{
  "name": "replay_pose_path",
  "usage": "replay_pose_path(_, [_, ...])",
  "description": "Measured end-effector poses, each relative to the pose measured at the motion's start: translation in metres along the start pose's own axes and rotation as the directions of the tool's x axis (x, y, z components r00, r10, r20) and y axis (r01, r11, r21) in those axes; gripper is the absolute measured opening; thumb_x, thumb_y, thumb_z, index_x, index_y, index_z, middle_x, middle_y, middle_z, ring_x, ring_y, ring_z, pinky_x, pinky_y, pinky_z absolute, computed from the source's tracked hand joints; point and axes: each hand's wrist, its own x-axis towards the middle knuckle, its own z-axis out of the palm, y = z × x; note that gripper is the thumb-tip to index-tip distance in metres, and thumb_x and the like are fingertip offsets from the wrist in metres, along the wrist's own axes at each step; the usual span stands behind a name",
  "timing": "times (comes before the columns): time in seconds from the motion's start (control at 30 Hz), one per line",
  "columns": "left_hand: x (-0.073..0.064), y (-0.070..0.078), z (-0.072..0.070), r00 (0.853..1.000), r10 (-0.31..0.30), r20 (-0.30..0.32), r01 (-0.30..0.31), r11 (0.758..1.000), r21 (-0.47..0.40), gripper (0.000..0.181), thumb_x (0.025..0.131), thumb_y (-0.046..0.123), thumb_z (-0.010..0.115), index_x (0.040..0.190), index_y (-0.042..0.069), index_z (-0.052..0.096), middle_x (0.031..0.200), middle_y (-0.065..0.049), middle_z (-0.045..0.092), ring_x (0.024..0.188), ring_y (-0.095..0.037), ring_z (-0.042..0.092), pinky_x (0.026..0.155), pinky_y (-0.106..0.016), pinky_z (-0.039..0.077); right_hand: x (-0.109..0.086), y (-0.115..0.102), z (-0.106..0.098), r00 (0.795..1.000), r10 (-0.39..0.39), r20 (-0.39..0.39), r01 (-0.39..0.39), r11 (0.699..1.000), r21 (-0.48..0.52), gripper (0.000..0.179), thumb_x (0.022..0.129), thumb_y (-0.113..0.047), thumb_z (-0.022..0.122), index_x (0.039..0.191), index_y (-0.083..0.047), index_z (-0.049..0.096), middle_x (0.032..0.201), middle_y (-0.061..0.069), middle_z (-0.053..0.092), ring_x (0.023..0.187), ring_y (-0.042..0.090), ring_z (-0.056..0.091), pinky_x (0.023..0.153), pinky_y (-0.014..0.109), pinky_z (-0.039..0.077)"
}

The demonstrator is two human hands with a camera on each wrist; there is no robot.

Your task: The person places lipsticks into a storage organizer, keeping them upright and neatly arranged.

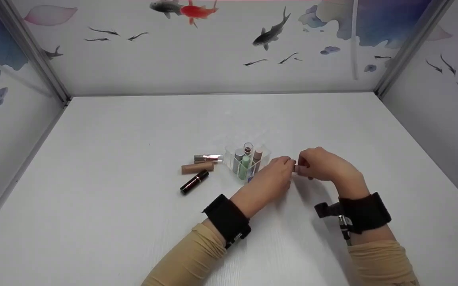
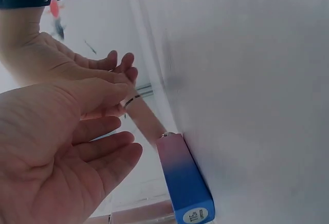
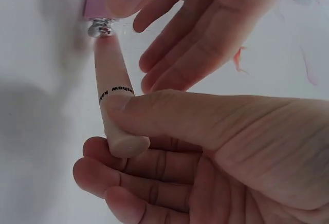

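Note:
In the right wrist view my right hand [image 3: 205, 172] pinches a pale pink lipstick tube [image 3: 110, 70] with black lettering, thumb on top and fingers under. Beyond the tube's far end shows a silver neck on a pink-to-blue square lipstick [image 2: 185, 178], in line with the tube. A round label marks the square lipstick's blue end. My left hand [image 1: 266, 180] hovers beside the tube with fingers loosely extended; its thumb overlaps the square lipstick in the right wrist view. From the head view, most of both lipsticks is hidden by the hands.
Left of my left hand stands a clear organizer [image 1: 228, 155] holding several upright tubes, a green one [image 1: 243, 169] among them. Farther left lie a silver-and-clear lipstick [image 1: 208, 158], a brown tube [image 1: 197, 168] and a black lipstick [image 1: 194, 182]. Printed panels enclose the white table [image 1: 105, 222].

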Motion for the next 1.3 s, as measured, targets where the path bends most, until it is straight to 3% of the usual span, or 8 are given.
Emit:
replay_pose_path(0.23, [0.008, 0.004, -0.003, 0.984, -0.12, -0.134, 0.094, 0.978, -0.185, 0.024, 0.099, 0.018, 0.048, 0.121, 0.01, 0.052, 0.109, -0.005, 0.062, 0.094, -0.015, 0.062, 0.074, -0.025, 0.052, -0.013, -0.005, -0.017, 0.986, -0.052, -0.156, 0.068, 0.992, 0.102, 0.015, 0.093, -0.011, 0.055, 0.099, 0.0, 0.064, 0.078, 0.009, 0.068, 0.064, 0.015, 0.059, 0.059, 0.028, 0.045])
replay_pose_path(0.4, [0.008, 0.003, -0.01, 0.928, -0.128, -0.35, 0.029, 0.961, -0.275, 0.02, 0.098, 0.022, 0.05, 0.115, 0.011, 0.055, 0.096, -0.002, 0.065, 0.078, -0.012, 0.062, 0.063, -0.021, 0.05, -0.024, -0.017, -0.025, 0.936, -0.117, -0.332, 0.151, 0.985, 0.079, 0.013, 0.094, -0.015, 0.058, 0.096, -0.004, 0.064, 0.074, 0.003, 0.068, 0.065, 0.013, 0.058, 0.06, 0.027, 0.045])
replay_pose_path(0.53, [0.005, -0.001, -0.023, 0.867, -0.117, -0.484, -0.055, 0.943, -0.327, 0.02, 0.096, 0.022, 0.054, 0.114, 0.011, 0.055, 0.099, 0.001, 0.066, 0.086, -0.006, 0.063, 0.07, -0.011, 0.049, -0.03, -0.028, -0.028, 0.838, -0.205, -0.506, 0.263, 0.964, 0.045, 0.01, 0.092, -0.016, 0.061, 0.093, -0.007, 0.064, 0.076, 0.001, 0.068, 0.067, 0.012, 0.061, 0.062, 0.025, 0.049])
replay_pose_path(0.73, [-0.002, -0.014, -0.046, 0.799, -0.118, -0.589, -0.126, 0.926, -0.357, 0.028, 0.096, 0.031, 0.053, 0.116, 0.011, 0.053, 0.105, 0.002, 0.065, 0.096, -0.003, 0.062, 0.079, -0.007, 0.048, -0.026, -0.044, -0.026, 0.644, -0.28, -0.712, 0.383, 0.924, -0.017, 0.02, 0.089, -0.019, 0.064, 0.107, -0.01, 0.068, 0.092, -0.001, 0.071, 0.08, 0.009, 0.067, 0.066, 0.018, 0.053])
replay_pose_path(0.83, [-0.006, -0.02, -0.054, 0.788, -0.103, -0.607, -0.146, 0.926, -0.347, 0.029, 0.096, 0.031, 0.052, 0.117, 0.011, 0.052, 0.107, 0.001, 0.065, 0.097, -0.003, 0.062, 0.08, -0.008, 0.048, -0.022, -0.052, -0.021, 0.552, -0.286, -0.784, 0.404, 0.913, -0.048, 0.027, 0.088, -0.017, 0.065, 0.115, -0.012, 0.068, 0.097, 0.001, 0.07, 0.084, 0.011, 0.068, 0.066, 0.013, 0.051])
replay_pose_path(1.0, [-0.012, -0.029, -0.064, 0.79, -0.094, -0.605, -0.162, 0.921, -0.354, 0.029, 0.096, 0.029, 0.053, 0.12, 0.013, 0.05, 0.109, 0.001, 0.063, 0.098, -0.005, 0.062, 0.079, -0.008, 0.048, -0.013, -0.063, -0.014, 0.412, -0.277, -0.868, 0.442, 0.894, -0.076, 0.035, 0.085, -0.01, 0.068, 0.119, -0.01, 0.065, 0.099, 0.005, 0.07, 0.083, 0.017, 0.07, 0.068, 0.015, 0.053])
replay_pose_path(1.17, [-0.016, -0.036, -0.071, 0.787, -0.121, -0.606, -0.141, 0.92, -0.366, 0.033, 0.095, 0.031, 0.055, 0.123, 0.016, 0.049, 0.109, 0.0, 0.062, 0.098, -0.005, 0.062, 0.078, -0.008, 0.049, -0.006, -0.071, -0.008, 0.339, -0.279, -0.899, 0.501, 0.862, -0.079, 0.032, 0.085, -0.005, 0.067, 0.117, -0.007, 0.065, 0.103, 0.008, 0.071, 0.079, 0.023, 0.071, 0.07, 0.005, 0.048])
replay_pose_path(1.3, [-0.018, -0.04, -0.072, 0.791, -0.132, -0.597, -0.117, 0.926, -0.359, 0.036, 0.094, 0.028, 0.056, 0.128, 0.018, 0.047, 0.11, -0.001, 0.061, 0.097, -0.006, 0.063, 0.08, -0.009, 0.049, -0.003, -0.072, -0.005, 0.34, -0.308, -0.888, 0.496, 0.861, -0.109, 0.029, 0.086, -0.003, 0.064, 0.115, -0.006, 0.066, 0.102, 0.009, 0.072, 0.078, 0.02, 0.071, 0.071, 0.004, 0.047])
